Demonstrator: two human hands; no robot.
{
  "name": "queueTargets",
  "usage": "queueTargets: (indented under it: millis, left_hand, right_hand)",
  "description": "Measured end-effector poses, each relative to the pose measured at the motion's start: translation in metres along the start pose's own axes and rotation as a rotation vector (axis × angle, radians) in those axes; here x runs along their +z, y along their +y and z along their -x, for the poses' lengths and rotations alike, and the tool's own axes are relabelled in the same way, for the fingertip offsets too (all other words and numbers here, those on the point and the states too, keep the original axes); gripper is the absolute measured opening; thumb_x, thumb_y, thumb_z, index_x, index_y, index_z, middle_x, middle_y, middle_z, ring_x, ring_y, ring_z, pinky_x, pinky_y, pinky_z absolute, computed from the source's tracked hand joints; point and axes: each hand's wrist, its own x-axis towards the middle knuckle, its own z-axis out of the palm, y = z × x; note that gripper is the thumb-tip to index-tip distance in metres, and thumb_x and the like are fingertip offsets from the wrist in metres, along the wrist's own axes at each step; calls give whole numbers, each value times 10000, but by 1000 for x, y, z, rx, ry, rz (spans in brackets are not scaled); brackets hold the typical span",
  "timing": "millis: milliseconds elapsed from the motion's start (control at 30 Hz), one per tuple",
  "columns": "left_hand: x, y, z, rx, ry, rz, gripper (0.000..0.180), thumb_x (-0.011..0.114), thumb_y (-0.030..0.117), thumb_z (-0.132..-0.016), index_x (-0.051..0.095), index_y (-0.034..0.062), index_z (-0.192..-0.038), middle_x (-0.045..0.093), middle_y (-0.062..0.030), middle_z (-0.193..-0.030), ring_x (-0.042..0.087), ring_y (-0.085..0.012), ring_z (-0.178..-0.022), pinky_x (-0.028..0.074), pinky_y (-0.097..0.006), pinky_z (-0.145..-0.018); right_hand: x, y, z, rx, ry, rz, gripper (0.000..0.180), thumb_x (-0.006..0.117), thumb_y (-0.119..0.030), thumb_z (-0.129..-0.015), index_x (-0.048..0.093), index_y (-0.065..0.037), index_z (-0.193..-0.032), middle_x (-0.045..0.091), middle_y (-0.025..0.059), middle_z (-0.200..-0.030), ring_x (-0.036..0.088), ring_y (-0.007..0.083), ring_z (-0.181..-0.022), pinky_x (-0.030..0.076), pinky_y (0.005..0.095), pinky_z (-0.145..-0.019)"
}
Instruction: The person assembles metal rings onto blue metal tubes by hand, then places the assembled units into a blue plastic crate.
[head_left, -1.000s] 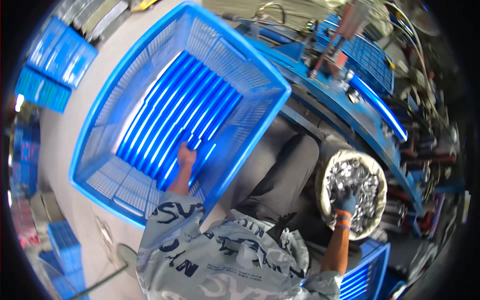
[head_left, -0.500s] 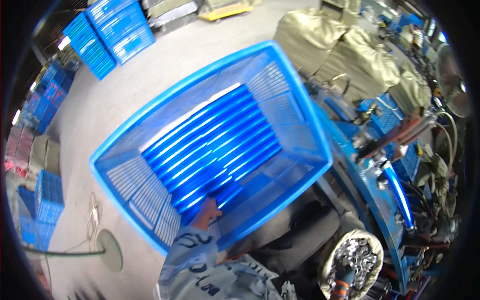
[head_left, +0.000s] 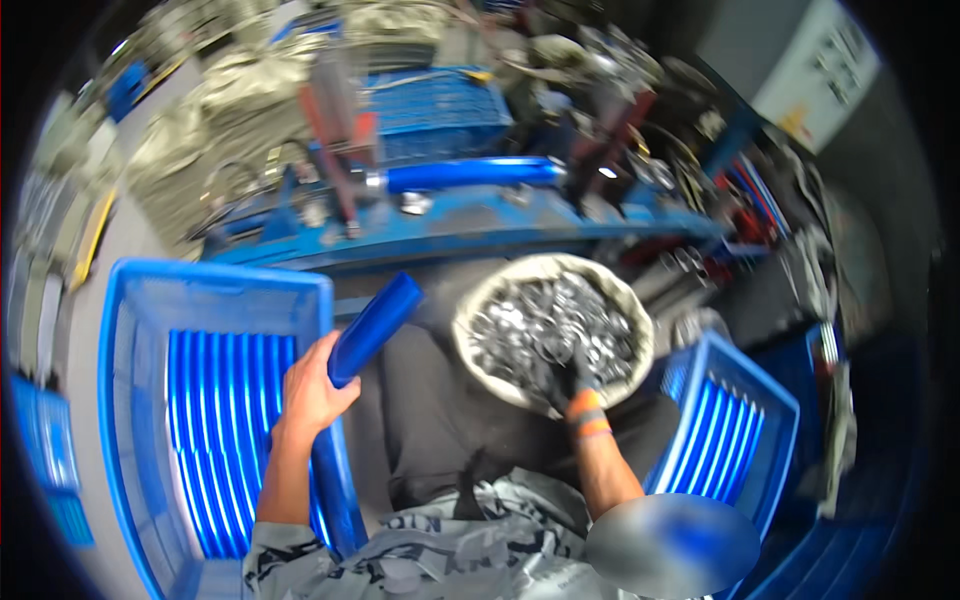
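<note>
My left hand (head_left: 312, 390) is closed around the lower end of a shiny blue tube (head_left: 378, 325), which tilts up and to the right over the right rim of a large blue crate (head_left: 222, 272). Inside that crate lie rows of similar blue tubes (head_left: 215, 420). My right hand (head_left: 562, 378), in a dark glove with an orange band at the wrist, reaches into a pale cloth-rimmed container (head_left: 470, 375) full of small shiny metal ring-like pieces (head_left: 560, 310). Its fingers are dark and partly sunk among the pieces, so their grip does not show.
Ahead runs a blue metal bench (head_left: 450, 220), where another blue tube (head_left: 475, 174) lies level between fixtures. A smaller blue crate (head_left: 775, 410) with blue tubes stands to my right. Behind the bench is a blue mesh crate (head_left: 435, 115). A blurred round grey-blue shape (head_left: 670, 545) covers the lower right.
My view has swung right from the large crate to the bench. My left hand, earlier down among the crate's tubes, now holds one tube above the rim. My right hand remains at the metal pieces.
</note>
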Motion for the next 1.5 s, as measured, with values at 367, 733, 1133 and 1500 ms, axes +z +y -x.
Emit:
queueTargets:
  millis: [367,733,1133,1500]
  left_hand:
    - [50,212,-36,473,-367,-144,723,861,184,-786,701,134,-1490,797,-164,-1260,774,-424,-1165,634,-523,-998]
    - [35,232,-47,459,-481,-164,741,837,163,-765,716,122,-1495,798,-163,-1270,767,-416,-1170,627,-521,-968]
    - [56,215,-40,538,-290,-176,785,855,143,-757,703,119,-1527,759,-145,-1127,757,-403,-1077,608,-521,-922]
    - [67,175,-17,7,138,1201,599,818,394,-1079,612,29,-1507,769,-185,-1319,753,-301,-1225,573,-458,-1135]
  right_hand:
    - [44,-88,115,-281,-198,-25,644,767,-425,-1126,619,-50,-1628,719,130,-1569,736,292,-1382,694,490,-1080]
    - [68,-132,134,-449,-303,541,710,684,30,-1017,531,57,-1710,638,173,-1675,652,223,-1485,486,410,-1281]
    - [63,-127,133,-496,-17,893,411,725,-43,-1072,752,59,-1469,802,52,-1257,723,118,-1085,585,313,-998]
    - [54,-116,134,-327,-385,98,794,578,-692,-1149,655,-50,-1610,653,199,-1648,704,356,-1422,602,493,-1193]
